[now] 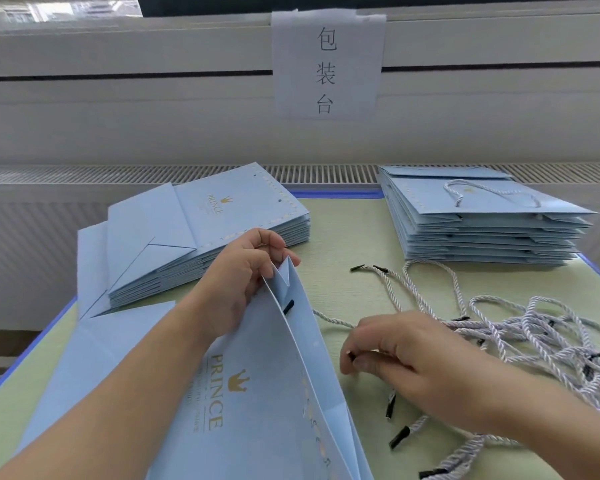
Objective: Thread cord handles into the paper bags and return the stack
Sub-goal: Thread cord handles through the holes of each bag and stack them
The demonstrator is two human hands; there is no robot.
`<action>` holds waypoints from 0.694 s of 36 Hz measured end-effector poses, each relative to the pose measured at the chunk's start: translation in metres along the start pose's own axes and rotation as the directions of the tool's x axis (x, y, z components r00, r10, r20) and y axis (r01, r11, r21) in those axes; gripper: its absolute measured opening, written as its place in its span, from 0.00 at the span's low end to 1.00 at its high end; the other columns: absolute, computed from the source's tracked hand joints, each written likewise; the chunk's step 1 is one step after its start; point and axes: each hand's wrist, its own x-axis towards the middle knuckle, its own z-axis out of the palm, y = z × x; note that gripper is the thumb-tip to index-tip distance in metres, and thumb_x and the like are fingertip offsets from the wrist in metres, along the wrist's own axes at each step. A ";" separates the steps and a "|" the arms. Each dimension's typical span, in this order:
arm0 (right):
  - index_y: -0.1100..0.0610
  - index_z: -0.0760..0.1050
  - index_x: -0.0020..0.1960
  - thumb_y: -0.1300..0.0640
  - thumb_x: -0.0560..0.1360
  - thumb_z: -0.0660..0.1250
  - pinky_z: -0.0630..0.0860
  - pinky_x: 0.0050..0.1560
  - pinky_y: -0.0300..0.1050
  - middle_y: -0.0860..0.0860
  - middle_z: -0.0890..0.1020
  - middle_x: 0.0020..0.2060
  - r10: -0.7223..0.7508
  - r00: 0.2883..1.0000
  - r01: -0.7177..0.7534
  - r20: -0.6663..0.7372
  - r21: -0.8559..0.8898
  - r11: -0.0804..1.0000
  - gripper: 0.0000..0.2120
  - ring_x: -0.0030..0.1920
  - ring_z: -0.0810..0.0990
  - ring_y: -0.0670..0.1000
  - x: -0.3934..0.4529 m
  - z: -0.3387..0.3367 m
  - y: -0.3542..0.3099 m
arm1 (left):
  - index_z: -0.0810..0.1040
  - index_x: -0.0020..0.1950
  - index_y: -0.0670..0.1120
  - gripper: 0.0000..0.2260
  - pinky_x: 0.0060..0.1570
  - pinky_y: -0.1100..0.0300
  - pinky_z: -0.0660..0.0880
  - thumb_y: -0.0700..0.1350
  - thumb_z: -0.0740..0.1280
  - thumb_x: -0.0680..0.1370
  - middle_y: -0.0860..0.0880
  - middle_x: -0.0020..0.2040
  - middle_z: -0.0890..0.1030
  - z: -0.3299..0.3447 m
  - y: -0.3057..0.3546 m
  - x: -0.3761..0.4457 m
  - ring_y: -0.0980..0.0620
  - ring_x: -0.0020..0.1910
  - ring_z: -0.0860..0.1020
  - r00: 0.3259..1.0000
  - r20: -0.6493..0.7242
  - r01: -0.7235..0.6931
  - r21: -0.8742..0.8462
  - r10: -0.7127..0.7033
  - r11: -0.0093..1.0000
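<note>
A light blue paper bag (257, 393) printed "PRINCE" lies flat in front of me, its mouth edge lifted. My left hand (243, 278) grips that top edge near the gusset fold. A black cord tip (288, 306) pokes through a hole in the bag's upper panel, and its pale twisted cord (329, 320) trails right. My right hand (392, 358) pinches the other black tip of that cord, just right of the bag. A tangled pile of pale twisted cord handles (534, 334) lies to the right.
A stack of flat blue bags without handles (205, 233) sits at the back left. At the back right stands a stack of bags (482, 226) with a cord handle on top. The green table (347, 244) ends at a white wall unit bearing a paper sign (326, 64).
</note>
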 end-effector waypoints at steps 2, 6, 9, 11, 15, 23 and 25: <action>0.49 0.79 0.49 0.51 0.75 0.56 0.69 0.44 0.31 0.40 0.78 0.39 -0.031 0.999 0.032 0.015 -0.059 0.998 0.14 0.43 0.74 0.39 0.000 0.003 -0.002 | 0.72 0.44 0.44 0.15 0.38 0.58 0.69 0.32 0.56 0.62 0.47 0.37 0.82 0.000 0.000 0.000 0.52 0.36 0.75 1.000 0.005 0.004 0.001 -0.004 1.000; 0.47 0.78 0.57 0.53 0.77 0.57 0.65 0.43 0.27 0.40 0.78 0.37 -0.098 0.995 0.097 -0.003 -0.085 0.992 0.14 0.41 0.73 0.39 -0.003 0.007 -0.006 | 0.72 0.44 0.44 0.15 0.36 0.60 0.70 0.33 0.56 0.60 0.48 0.37 0.82 -0.001 0.001 0.001 0.52 0.35 0.74 1.000 0.012 0.005 -0.002 -0.005 1.000; 0.47 0.77 0.54 0.59 0.77 0.61 0.68 0.43 0.30 0.42 0.78 0.37 -0.083 0.996 0.083 0.014 -0.031 0.996 0.11 0.39 0.72 0.38 -0.006 0.008 -0.010 | 0.71 0.44 0.44 0.15 0.35 0.61 0.71 0.33 0.56 0.60 0.48 0.37 0.82 -0.001 0.001 0.001 0.53 0.34 0.75 1.000 0.013 0.005 -0.012 -0.005 1.000; 0.49 0.79 0.50 0.60 0.74 0.62 0.70 0.43 0.31 0.41 0.82 0.39 -0.091 0.995 0.091 0.030 0.015 0.996 0.10 0.40 0.76 0.38 -0.005 0.009 -0.012 | 0.71 0.44 0.44 0.18 0.36 0.61 0.71 0.35 0.56 0.56 0.47 0.37 0.82 -0.001 0.001 0.001 0.54 0.33 0.76 1.000 0.014 0.001 -0.018 -0.001 1.000; 0.52 0.81 0.46 0.63 0.73 0.64 0.65 0.36 0.27 0.38 0.77 0.33 -0.091 0.994 0.087 0.060 0.066 0.994 0.10 0.34 0.73 0.36 -0.004 0.009 -0.017 | 0.72 0.44 0.43 0.19 0.37 0.59 0.70 0.35 0.56 0.56 0.48 0.36 0.82 -0.001 0.000 0.002 0.54 0.32 0.76 1.000 0.013 -0.002 -0.018 0.002 1.000; 0.53 0.81 0.46 0.58 0.73 0.67 0.66 0.38 0.33 0.42 0.76 0.38 -0.052 0.998 0.046 0.039 0.142 0.989 0.04 0.38 0.73 0.42 -0.002 0.019 -0.016 | 0.71 0.45 0.43 0.20 0.34 0.62 0.71 0.35 0.55 0.55 0.48 0.36 0.82 -0.001 0.000 0.002 0.55 0.31 0.76 1.000 0.011 -0.003 -0.027 0.003 1.000; 0.55 0.81 0.49 0.58 0.74 0.66 0.73 0.43 0.42 0.46 0.79 0.42 -0.058 0.993 0.041 0.099 0.170 0.985 0.07 0.41 0.76 0.45 -0.001 0.020 -0.016 | 0.71 0.45 0.43 0.20 0.33 0.63 0.71 0.35 0.55 0.55 0.48 0.36 0.81 -0.002 0.000 0.002 0.55 0.30 0.76 1.000 0.009 -0.001 -0.030 0.001 1.000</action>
